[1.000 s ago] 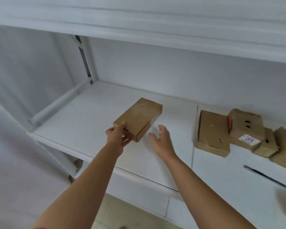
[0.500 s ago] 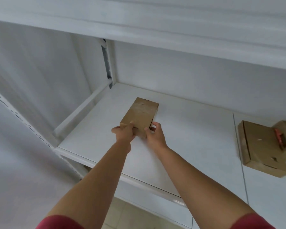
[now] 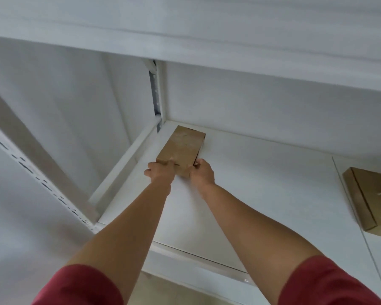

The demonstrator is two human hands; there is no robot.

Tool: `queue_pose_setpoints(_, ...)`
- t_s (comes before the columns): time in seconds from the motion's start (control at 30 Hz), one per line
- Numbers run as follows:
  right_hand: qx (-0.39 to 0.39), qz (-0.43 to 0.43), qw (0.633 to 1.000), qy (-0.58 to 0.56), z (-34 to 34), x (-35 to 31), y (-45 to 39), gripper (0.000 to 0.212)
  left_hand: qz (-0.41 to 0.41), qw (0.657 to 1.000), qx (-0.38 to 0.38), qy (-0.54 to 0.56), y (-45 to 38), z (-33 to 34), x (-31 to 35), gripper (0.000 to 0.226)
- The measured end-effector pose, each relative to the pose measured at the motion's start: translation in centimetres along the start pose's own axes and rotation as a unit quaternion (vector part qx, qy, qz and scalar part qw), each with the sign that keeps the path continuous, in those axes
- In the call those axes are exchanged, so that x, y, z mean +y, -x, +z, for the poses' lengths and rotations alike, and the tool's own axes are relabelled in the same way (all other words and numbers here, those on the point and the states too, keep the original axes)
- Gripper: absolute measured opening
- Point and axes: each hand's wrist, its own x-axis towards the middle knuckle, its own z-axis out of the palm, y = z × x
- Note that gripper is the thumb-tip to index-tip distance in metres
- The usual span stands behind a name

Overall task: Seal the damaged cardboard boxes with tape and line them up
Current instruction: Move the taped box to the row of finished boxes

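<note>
1. Head view: a brown cardboard box (image 3: 180, 148) lies flat on the white shelf (image 3: 262, 194), toward 12 o'clock from the middle of the picture, in the shelf's back-left corner near the slotted metal upright (image 3: 155, 100).
2. The left hand (image 3: 161, 172) grasps the box's near-left corner, thumb on the top face and fingers curled at the side.
3. The right hand (image 3: 201, 171) grasps the near-right corner, fingers curled round the box's edge.
4. Both arms reach in from 6 o'clock, each with a red sleeve (image 3: 79, 285) at the bottom edge.
5. A second cardboard box (image 3: 370, 201) lies flat on the shelf at 3 o'clock, well apart from the held one and cut off by the picture's edge.
6. An upper shelf (image 3: 207, 40) spans the top, at 12 o'clock.
</note>
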Motion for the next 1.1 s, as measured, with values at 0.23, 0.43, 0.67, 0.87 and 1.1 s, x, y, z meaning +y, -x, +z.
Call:
queue_pose_setpoints(0.23,0.015,0.009,1.000,0.018,2.6,0.3,-0.2,0.031,-0.015,0.999,-0.024,0.039,-1.5,-1.0,-1.3,0.073)
queue_pose_setpoints(0.43,0.019,0.045,0.999,-0.018,1.5,0.6,0.7,0.055,0.050,0.996,0.065,0.045,1.2,0.3,-0.9,0.083)
queue_pose_setpoints(0.67,0.054,0.064,0.996,-0.027,-6.9,4.2,2.8,0.048,0.235,0.972,0.028,0.004,8.4,6.5,-0.1,0.049)
queue_pose_setpoints(0.87,0.126,0.068,0.988,-0.050,-19.6,10.8,5.5,0.038,0.240,0.965,-0.104,-0.033,16.4,15.3,-1.0,0.015)
queue_pose_setpoints(1.1,0.179,0.029,0.983,-0.003,-33.6,18.8,10.1,0.028,0.273,0.933,-0.223,-0.074,28.8,25.0,-3.4,0.031)
